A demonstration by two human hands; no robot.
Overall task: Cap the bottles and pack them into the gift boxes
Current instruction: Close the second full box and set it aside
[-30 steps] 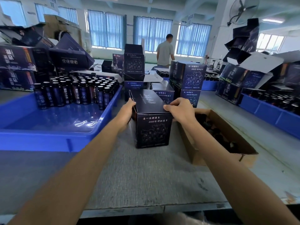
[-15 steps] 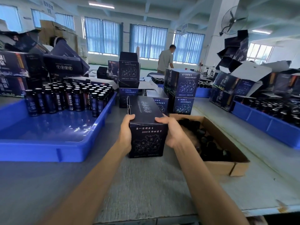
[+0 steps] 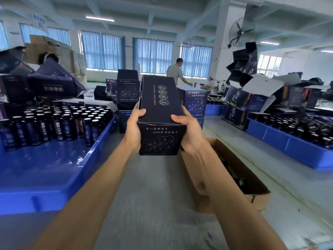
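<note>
The left hand (image 3: 134,128) and the right hand (image 3: 190,131) grasp a closed dark navy cardboard gift box (image 3: 159,105) by its two sides, thumbs on its top, holding it up over the grey tabletop (image 3: 153,195). The box hangs between a blue plastic tray (image 3: 54,177) of dark bottles (image 3: 59,123) and an open brown cardboard carton (image 3: 255,193).

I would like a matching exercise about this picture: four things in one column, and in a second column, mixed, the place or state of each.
1. dark closed gift box
2. blue plastic tray
3. open brown cardboard box
4. black wall fan

a. high on the white pillar
b. gripped by the left hand and the right hand
c. on the table, beside the right forearm
d. holds rows of dark bottles

Pairs: 1-b, 2-d, 3-c, 4-a.
</note>
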